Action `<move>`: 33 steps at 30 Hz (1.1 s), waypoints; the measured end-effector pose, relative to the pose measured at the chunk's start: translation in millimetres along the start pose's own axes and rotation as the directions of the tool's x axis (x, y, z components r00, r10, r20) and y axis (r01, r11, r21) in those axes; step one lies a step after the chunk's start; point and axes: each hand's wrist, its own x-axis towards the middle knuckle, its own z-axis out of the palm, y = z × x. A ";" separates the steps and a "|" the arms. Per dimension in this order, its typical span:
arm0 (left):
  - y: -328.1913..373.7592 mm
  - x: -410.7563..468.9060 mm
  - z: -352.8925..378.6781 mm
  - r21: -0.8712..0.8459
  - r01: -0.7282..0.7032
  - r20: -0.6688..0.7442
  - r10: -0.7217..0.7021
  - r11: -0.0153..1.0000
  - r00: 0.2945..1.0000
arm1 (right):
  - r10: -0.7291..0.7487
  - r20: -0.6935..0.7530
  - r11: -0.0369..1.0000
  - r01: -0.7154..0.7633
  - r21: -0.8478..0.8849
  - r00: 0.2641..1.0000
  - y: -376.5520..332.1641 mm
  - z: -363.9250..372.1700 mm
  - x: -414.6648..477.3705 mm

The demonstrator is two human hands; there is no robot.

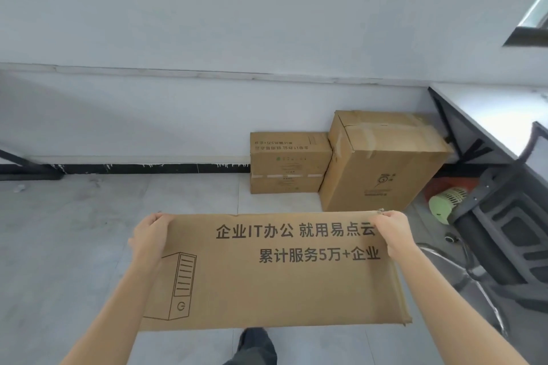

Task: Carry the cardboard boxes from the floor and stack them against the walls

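Note:
I hold a brown cardboard box (267,281) printed with black characters and a computer-tower drawing, lifted off the floor in front of me. My left hand (149,235) grips its far left corner, fingers curled over the top edge. My right hand (393,231) grips the far right corner the same way. Against the white wall (207,24) ahead stand two more boxes on the floor: a low printed box (289,163) and, touching its right side, a taller taped box (382,166).
A white desk with a black frame (486,115) runs along the right. A dark office chair (504,231) stands beside it, with a green and red fan-like object (444,201) underneath. Grey tile floor (89,231) stretches left. My shoe (255,341) shows below the box.

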 end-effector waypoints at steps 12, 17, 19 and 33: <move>68.4 135.5 118.0 -0.010 -0.017 0.006 0.017 1.000 1.000 | 0.065 -0.010 0.997 -0.064 0.052 0.998 -81.9 45.4 154.1; 88.9 163.2 165.3 -0.002 -0.030 -0.035 0.030 1.000 0.999 | 0.064 0.032 0.996 -0.065 0.057 0.997 -101.0 59.8 222.4; 95.0 176.2 186.7 0.001 -0.030 -0.061 0.030 1.000 0.998 | 0.058 0.057 0.997 -0.061 0.039 0.997 -110.2 66.8 254.8; 115.9 244.0 329.2 0.018 0.177 -0.118 -0.174 0.984 0.978 | 0.159 0.175 0.981 -0.135 -0.140 0.972 -132.8 89.4 428.1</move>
